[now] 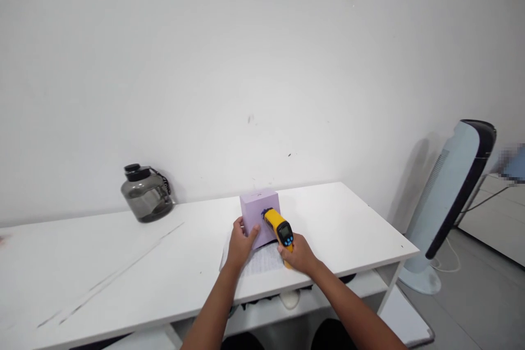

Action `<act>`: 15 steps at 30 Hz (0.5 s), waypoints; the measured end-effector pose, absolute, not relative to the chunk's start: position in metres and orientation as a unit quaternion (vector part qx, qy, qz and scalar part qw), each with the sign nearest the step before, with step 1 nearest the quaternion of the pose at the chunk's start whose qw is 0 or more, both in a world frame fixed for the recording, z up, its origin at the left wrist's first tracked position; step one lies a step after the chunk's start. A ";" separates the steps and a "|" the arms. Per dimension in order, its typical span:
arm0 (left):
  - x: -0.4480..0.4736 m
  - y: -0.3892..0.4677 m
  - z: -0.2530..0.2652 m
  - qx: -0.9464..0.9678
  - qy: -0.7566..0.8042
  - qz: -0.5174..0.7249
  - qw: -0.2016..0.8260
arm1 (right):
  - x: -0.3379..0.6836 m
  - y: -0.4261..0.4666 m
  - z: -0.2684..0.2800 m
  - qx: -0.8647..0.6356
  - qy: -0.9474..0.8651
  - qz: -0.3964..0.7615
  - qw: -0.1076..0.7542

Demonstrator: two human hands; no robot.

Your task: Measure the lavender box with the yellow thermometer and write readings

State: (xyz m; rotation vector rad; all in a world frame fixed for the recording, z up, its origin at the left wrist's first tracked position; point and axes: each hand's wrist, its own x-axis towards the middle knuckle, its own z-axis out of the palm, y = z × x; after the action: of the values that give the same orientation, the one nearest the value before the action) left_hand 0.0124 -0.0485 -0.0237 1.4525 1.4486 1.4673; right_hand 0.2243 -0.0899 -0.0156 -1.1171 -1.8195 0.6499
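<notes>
My right hand [301, 254] is clamped round the grip of the yellow infrared thermometer [279, 228]; its long axis runs from my palm forward and a little left, nose touching or just short of the near face of the lilac box [259, 216], display turned back toward me; my left hand [241, 243] is closed on the box's near left corner, fingers wrapped against its side, steadying it; the box stands upright at mid tabletop [353, 219], partly on a printed sheet of paper [262, 262]; well apart to the left, by the wall, a smoky water jug [146, 194]; off the tabletop's right end, a tower fan [451, 197] leans on the floor.
</notes>
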 end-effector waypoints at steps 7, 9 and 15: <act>0.015 -0.051 -0.022 0.564 0.556 0.545 0.277 | 0.224 -0.088 -0.015 -0.454 -0.723 0.297 0.428; 0.015 -0.051 -0.022 0.564 0.558 0.543 0.277 | 0.225 -0.088 -0.015 -0.464 -0.719 0.297 0.424; 0.014 -0.052 -0.021 0.572 0.576 0.529 0.249 | 0.226 -0.088 -0.015 -0.476 -0.715 0.287 0.425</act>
State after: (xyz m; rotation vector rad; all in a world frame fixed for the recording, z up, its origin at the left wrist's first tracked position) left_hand 0.0145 -0.0517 -0.0211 1.5583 1.5681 1.4412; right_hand 0.2264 -0.0883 -0.0153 -1.1901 -1.7869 0.7181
